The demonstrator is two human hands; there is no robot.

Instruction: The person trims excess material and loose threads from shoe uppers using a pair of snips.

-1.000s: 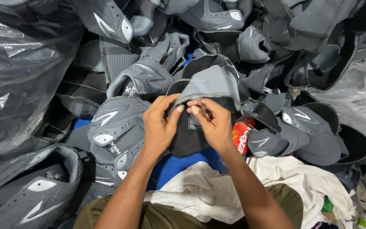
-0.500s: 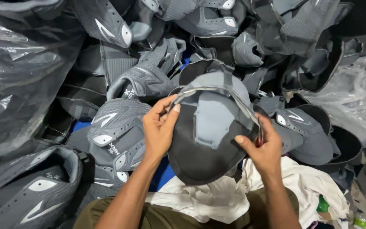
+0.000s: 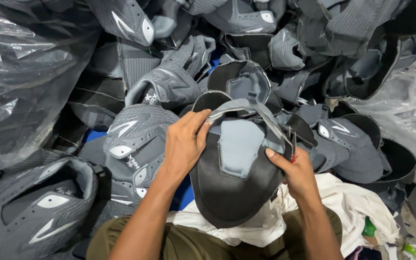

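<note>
I hold a grey and black shoe upper (image 3: 234, 178) inside out over my lap, its dark lining and a lighter grey tongue patch facing up. My left hand (image 3: 185, 142) grips its left edge near the top, fingers curled over the rim. At the right edge my right hand (image 3: 295, 169) pinches the piece, with a small red-handled tool partly hidden between its fingers. A white cloth (image 3: 266, 226) lies under the piece on my lap.
Several grey shoe uppers (image 3: 136, 139) with white marks lie heaped all around and behind. Clear plastic bags (image 3: 20, 82) of more pieces bulge at left, another plastic bag (image 3: 405, 106) at right. Blue sheet (image 3: 184, 192) shows beneath. A green item (image 3: 369, 227) sits lower right.
The hands were together at the top of the upper; they have since spread apart to its left and right edges, and the piece is opened flat with its lining up.
</note>
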